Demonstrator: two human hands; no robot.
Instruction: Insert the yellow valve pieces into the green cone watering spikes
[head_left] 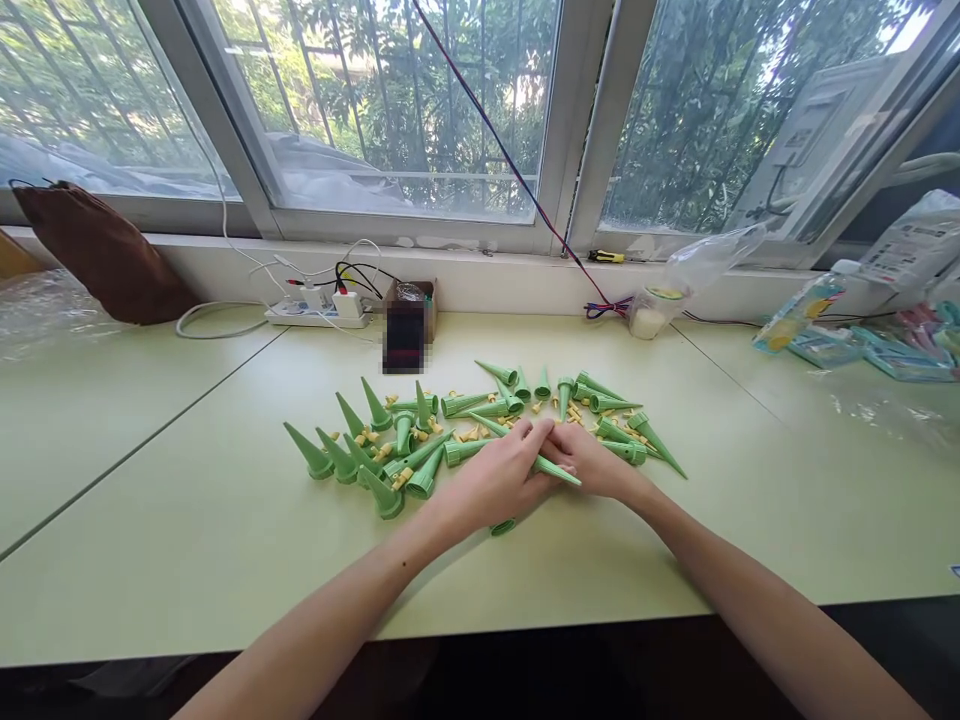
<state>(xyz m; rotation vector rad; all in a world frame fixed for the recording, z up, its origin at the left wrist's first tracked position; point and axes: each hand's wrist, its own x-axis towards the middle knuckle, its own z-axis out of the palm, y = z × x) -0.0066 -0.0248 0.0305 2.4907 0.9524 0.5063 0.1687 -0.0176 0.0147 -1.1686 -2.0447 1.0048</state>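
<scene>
Several green plastic cone spikes [390,455] lie scattered on the pale green table [187,520], mixed with small yellow pieces [471,434]. My left hand [499,478] is closed around one green cone [559,470], whose tip sticks out to the right and whose wide end shows under the palm. My right hand [596,460] meets the left one at the fingertips, fingers pinched together at the cone. What the right fingers pinch is hidden.
A power strip [319,312] with cables and a small box [411,325] sit by the window sill. A brown bag [105,250] lies far left. A plastic bag with a jar [660,305] and packaged goods [862,330] lie at the right.
</scene>
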